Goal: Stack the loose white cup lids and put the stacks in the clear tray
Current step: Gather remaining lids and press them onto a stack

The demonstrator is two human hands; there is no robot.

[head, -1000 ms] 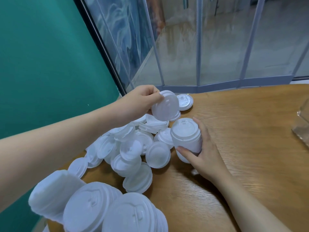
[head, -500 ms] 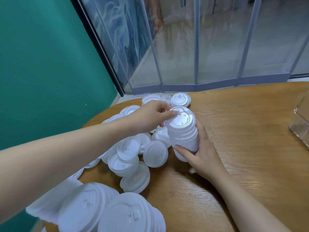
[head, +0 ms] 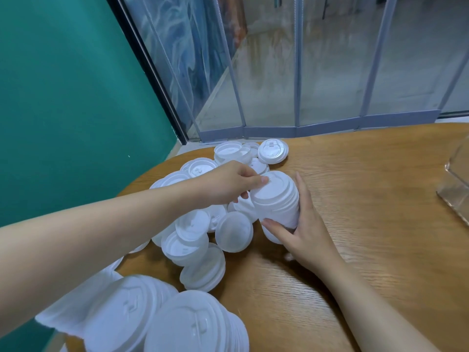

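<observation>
teal wall (head: 63, 97) left, glass panels (head: 330, 72) behind wood table (head: 368, 224).

Evenly bright, soft daylight from the glass panels (head: 330, 72) beyond the fingertips. Faint shadow under the right hand (head: 302, 224) on the table (head: 368, 224). Soft blur on near lid stacks (head: 162, 321) below the fingers; wide-angle bowing toward edges.

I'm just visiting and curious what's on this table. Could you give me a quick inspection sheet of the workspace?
Surface: wooden table, rounded edge.
Job's things: stack of lids held upright; loose lids heaped beside it; two finished stacks lying nearest the camera; clear tray at right edge, contents not visible.
Clutter: nothing seen.
Hands: left hand pressing the top lid; right hand gripping the stack's side.
Cables: nothing seen.
Surroundings: teal wall, glass partition.
</observation>
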